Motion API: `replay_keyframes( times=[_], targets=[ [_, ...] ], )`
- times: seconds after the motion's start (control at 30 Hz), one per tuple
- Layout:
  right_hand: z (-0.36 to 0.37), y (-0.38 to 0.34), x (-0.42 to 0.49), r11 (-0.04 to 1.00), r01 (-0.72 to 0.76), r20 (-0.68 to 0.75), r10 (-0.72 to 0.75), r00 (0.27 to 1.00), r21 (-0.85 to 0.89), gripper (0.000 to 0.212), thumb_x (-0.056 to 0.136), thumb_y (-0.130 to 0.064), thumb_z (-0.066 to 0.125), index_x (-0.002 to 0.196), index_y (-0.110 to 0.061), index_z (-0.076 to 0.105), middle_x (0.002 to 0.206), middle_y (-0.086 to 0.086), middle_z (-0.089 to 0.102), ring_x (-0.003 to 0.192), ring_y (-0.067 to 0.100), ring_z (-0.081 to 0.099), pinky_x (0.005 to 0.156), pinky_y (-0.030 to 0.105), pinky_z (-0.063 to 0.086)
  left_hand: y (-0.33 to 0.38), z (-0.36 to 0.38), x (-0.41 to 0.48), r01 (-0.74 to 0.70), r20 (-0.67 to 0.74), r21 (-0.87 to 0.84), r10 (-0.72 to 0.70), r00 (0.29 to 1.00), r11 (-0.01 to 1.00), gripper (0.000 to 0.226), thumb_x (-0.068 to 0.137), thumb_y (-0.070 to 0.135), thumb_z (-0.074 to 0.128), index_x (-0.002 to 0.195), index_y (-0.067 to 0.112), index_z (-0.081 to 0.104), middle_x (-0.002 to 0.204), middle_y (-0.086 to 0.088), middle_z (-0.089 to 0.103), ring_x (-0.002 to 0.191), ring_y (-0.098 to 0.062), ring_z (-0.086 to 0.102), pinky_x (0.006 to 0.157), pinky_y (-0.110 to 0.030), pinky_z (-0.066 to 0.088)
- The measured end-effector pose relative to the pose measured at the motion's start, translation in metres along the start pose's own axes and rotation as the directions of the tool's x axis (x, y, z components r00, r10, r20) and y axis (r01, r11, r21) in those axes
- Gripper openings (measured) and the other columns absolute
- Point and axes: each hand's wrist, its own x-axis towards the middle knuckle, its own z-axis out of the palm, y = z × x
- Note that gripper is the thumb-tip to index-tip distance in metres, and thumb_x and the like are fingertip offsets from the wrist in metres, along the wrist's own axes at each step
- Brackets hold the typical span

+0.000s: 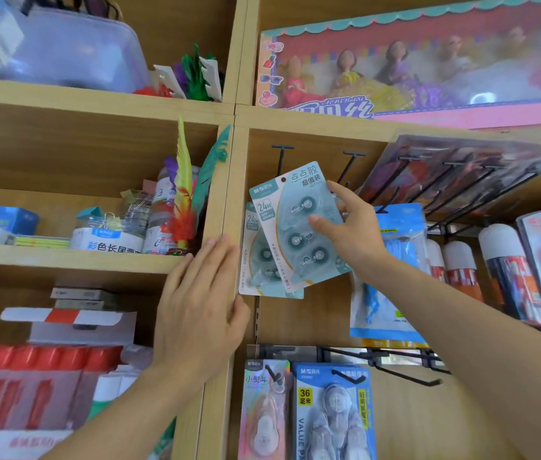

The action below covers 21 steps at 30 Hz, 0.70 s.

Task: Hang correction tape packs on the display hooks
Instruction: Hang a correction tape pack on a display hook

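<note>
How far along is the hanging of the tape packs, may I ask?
Done: a rear pack seems hung. In hand: the right hand pinches the front pack, tilted, not yet hung. Left: threading it onto a hook. The left hand rests on the divider.

Two hands show: left hand point(196, 313) and right hand point(352, 230). There are two teal tape packs, the held pack point(282, 217) and a second pack point(252, 260) behind it. Two other packs hang lower, a pink pack point(264, 413) and a blue pack point(332, 416). One doll box point(428, 111) shows at least four dolls point(345, 71). One tub point(53, 44) sits top left.
</note>
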Motion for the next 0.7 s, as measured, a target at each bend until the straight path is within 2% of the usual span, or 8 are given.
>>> replay_keyframes(
  times=[0.07,0.13,0.23,0.33,0.47,0.6,0.7],
  targets=[
    [0.006,0.002,0.003,0.999,0.017,-0.023,-0.018,1.0,-0.034,0.065,0.087,-0.02,0.076,0.144,-0.033,0.048,0.117,0.002,0.062,0.106,0.014,0.065,0.074,0.025,0.06,0.0,0.0,-0.001,0.005,0.003,-0.004,-0.005,1.0,1.0,0.065,0.087,0.025,0.054,0.149,0.009,0.046,0.158,-0.004,0.041,0.15,-0.017,0.032,0.121,-0.043,0.028],
    [0.011,0.001,0.005,0.999,0.027,-0.036,-0.028,0.999,-0.037,0.066,0.087,-0.017,0.076,0.145,-0.03,0.047,0.12,0.004,0.063,0.106,0.015,0.066,0.075,0.023,0.059,0.0,0.001,-0.001,0.009,-0.003,-0.011,-0.009,1.0,1.0,0.064,0.087,0.027,0.053,0.149,0.009,0.047,0.158,-0.004,0.042,0.15,-0.017,0.032,0.12,-0.043,0.029],
    [0.015,-0.003,0.004,0.999,0.042,-0.051,-0.044,0.998,-0.033,0.067,0.087,-0.014,0.075,0.147,-0.025,0.046,0.122,0.002,0.066,0.106,0.014,0.067,0.088,0.036,0.059,-0.001,0.002,-0.001,0.006,-0.024,-0.023,-0.006,1.0,1.0,0.062,0.087,0.027,0.052,0.147,0.009,0.049,0.157,-0.004,0.044,0.148,-0.018,0.035,0.119,-0.045,0.031],
    [0.017,-0.002,0.003,0.997,0.043,-0.087,-0.049,0.995,-0.064,0.068,0.086,-0.016,0.076,0.146,-0.025,0.047,0.121,0.002,0.067,0.108,0.016,0.066,0.093,0.042,0.057,-0.001,0.003,-0.001,0.004,-0.038,-0.031,-0.005,0.999,0.999,0.062,0.085,0.024,0.057,0.145,0.008,0.052,0.155,-0.005,0.046,0.147,-0.019,0.037,0.118,-0.045,0.033],
    [0.018,0.001,0.005,0.994,0.016,-0.134,-0.031,0.991,-0.105,0.066,0.085,-0.022,0.078,0.144,-0.027,0.05,0.112,-0.001,0.068,0.102,0.015,0.067,0.089,0.042,0.058,-0.002,0.004,-0.002,0.003,-0.053,-0.033,-0.005,0.999,0.999,0.062,0.085,0.023,0.058,0.144,0.008,0.053,0.155,-0.006,0.046,0.147,-0.019,0.037,0.117,-0.045,0.034],
    [0.016,0.0,0.012,0.993,-0.058,-0.079,0.05,0.996,-0.103,0.059,0.085,-0.021,0.078,0.139,-0.027,0.056,0.082,-0.015,0.065,0.079,0.007,0.069,0.075,0.034,0.06,-0.003,0.005,-0.002,0.004,-0.056,-0.037,-0.006,0.998,0.999,0.061,0.086,0.023,0.057,0.145,0.008,0.052,0.155,-0.006,0.046,0.147,-0.019,0.037,0.116,-0.047,0.035],
    [0.016,0.005,0.016,0.989,-0.135,-0.051,0.132,0.99,-0.059,0.055,0.082,-0.02,0.08,0.133,-0.027,0.06,0.083,-0.006,0.071,0.078,0.014,0.072,0.074,0.038,0.061,-0.002,0.005,-0.002,0.008,-0.055,-0.038,-0.01,0.998,0.999,0.062,0.085,0.024,0.057,0.145,0.008,0.052,0.155,-0.006,0.046,0.147,-0.019,0.037,0.115,-0.047,0.036]
  ],
)
